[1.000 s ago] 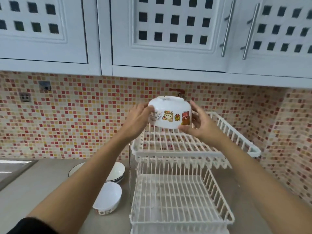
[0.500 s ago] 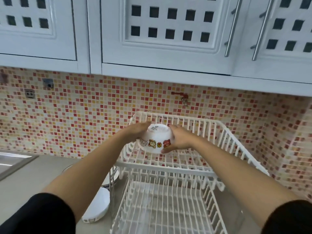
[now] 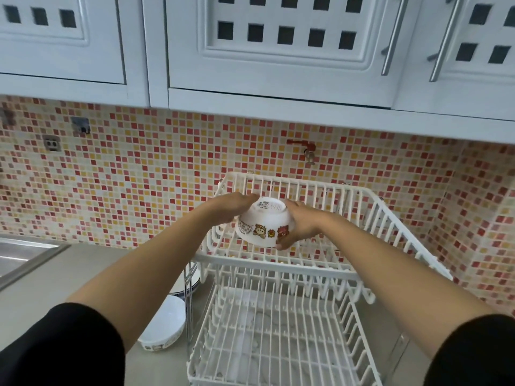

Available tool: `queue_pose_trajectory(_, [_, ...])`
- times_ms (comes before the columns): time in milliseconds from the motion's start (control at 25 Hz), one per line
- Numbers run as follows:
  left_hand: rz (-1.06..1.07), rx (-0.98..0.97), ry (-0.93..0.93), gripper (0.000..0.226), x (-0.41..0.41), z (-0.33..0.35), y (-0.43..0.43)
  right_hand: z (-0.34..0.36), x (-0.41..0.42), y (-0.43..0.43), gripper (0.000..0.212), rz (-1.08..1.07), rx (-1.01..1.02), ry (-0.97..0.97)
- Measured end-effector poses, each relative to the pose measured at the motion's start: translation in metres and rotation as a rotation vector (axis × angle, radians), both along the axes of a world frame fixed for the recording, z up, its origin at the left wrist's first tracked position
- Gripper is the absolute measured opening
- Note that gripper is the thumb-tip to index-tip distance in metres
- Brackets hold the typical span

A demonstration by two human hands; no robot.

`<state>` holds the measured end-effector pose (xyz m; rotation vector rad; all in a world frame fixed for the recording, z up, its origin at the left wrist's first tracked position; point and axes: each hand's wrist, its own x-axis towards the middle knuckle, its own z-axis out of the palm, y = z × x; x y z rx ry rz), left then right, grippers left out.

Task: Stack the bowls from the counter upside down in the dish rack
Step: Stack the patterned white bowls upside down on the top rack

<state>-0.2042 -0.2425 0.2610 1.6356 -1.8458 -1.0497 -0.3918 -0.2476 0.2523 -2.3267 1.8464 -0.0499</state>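
Observation:
A white bowl with cartoon animal prints (image 3: pixel 263 222) is upside down, its foot ring and label facing up, inside the upper tier of the white wire dish rack (image 3: pixel 390 227). My left hand (image 3: pixel 228 207) grips its left side and my right hand (image 3: pixel 299 222) grips its right side, thumb under the rim. Whether the bowl touches the rack wires I cannot tell. Another white bowl (image 3: pixel 164 327) sits on the grey counter left of the rack, partly behind my left arm. A further bowl or plate with a blue rim (image 3: pixel 193 281) shows behind the rack's post.
The rack's lower tier (image 3: pixel 278 344) holds nothing. A steel sink (image 3: pixel 22 254) lies at the far left. White wall cabinets (image 3: pixel 278 51) hang above, with a mosaic tile wall and a small red tap (image 3: pixel 306 149) behind the rack.
Both hands carried the inverted bowl down from above the rack into the upper tier. The view has tilted down and closer to the rack.

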Motion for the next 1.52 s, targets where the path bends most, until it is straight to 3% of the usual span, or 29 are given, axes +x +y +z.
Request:
queue_pose_trajectory(120, [0.037, -0.221, -0.151, 0.066, 0.011, 0.012, 0.008, 0.015, 0.007, 0.009, 0.126, -0.016, 0.022, -0.018])
queue_pose_trajectory(360, [0.218, -0.442, -0.029, 0.048, 0.087, 0.031, 0.035, 0.048, 0.094, 0.046, 0.087, 0.157, -0.221, -0.314])
queue_pose_trajectory(520, [0.400, -0.372, -0.110, 0.050, 0.179, 0.003, 0.048, 0.039, 0.201, 0.065, 0.075, 0.272, -0.290, -0.380])
queue_pose_trajectory(640, [0.468, -0.295, -0.338, 0.045, 0.240, -0.036, 0.067, 0.008, 0.269, 0.077, 0.070, 0.327, -0.255, -0.362])
queue_pose_trajectory(760, [0.495, -0.143, -0.535, 0.047, 0.293, -0.098, 0.093, -0.060, 0.316, 0.085, 0.064, 0.324, -0.084, -0.332])
queue_pose_trajectory(880, [0.482, 0.040, -0.609, 0.047, 0.331, -0.178, 0.120, -0.155, 0.348, 0.091, 0.063, 0.205, 0.161, -0.294])
queue_pose_trajectory(1040, [0.456, 0.231, -0.573, 0.046, 0.353, -0.265, 0.148, -0.255, 0.372, 0.102, 0.067, -0.003, 0.372, -0.340])
queue_pose_trajectory(1200, [0.479, 0.242, -0.413, 0.049, 0.362, -0.314, 0.158, -0.309, 0.391, 0.115, 0.064, -0.150, 0.558, -0.470])
queue_pose_trajectory(1400, [0.448, 0.193, -0.407, 0.080, 0.368, -0.324, 0.167, -0.314, 0.390, 0.125, 0.050, -0.139, 0.511, -0.609])
queue_pose_trajectory(1520, [0.428, 0.084, -0.351, 0.083, 0.377, -0.294, 0.167, -0.287, 0.376, 0.130, 0.052, 0.017, 0.423, -0.680])
